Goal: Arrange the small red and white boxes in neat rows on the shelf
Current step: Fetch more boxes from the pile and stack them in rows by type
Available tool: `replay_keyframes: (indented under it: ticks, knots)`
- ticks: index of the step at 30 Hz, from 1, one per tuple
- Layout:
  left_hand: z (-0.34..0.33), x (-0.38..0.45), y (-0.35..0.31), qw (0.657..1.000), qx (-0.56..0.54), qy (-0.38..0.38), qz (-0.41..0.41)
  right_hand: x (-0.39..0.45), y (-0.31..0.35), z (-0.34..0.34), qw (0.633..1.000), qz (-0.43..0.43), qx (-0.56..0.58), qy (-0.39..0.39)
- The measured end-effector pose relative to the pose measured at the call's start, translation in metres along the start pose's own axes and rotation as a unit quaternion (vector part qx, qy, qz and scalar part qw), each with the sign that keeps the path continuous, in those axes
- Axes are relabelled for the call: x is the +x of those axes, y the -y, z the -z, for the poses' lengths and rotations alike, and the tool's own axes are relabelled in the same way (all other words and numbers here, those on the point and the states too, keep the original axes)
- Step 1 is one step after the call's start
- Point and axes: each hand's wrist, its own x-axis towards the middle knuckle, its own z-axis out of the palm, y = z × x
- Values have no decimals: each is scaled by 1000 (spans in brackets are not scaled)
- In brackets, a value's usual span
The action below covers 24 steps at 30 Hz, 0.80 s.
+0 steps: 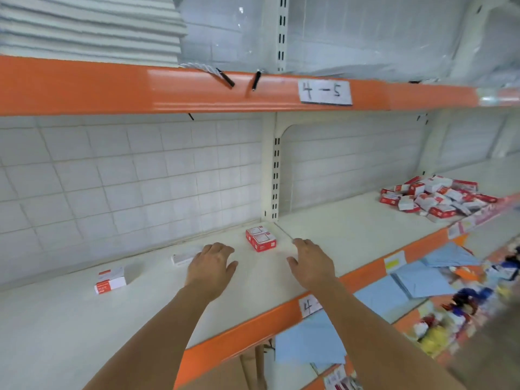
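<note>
Your left hand [211,266] and right hand [311,261] hover loose-fingered and empty over the shelf [351,237]. Between them, beyond, two red boxes [261,238] sit paired, long axes seemingly running left-right.

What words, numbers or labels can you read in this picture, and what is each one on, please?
"4 - 5": handwritten on a white paper label taped to the orange edge of the upper shelf.
"4": the only readable part of a second paper label on the lower shelf's orange edge; the right arm hides the rest.
Print on the small red and white boxes: too blurred to read.
Yellow tag on that edge: too blurred to read.
</note>
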Motion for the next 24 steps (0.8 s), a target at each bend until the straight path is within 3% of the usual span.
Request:
replay_keyframes:
  ticks: [14,24]
  knots:
    - [-76,67,-264,988,-40,20,-146,-31,-255,102,992,-103,-43,-50]
    - [-125,148,-368,973,-65,32,-220,-2,-359,119,984,-148,-69,-65]
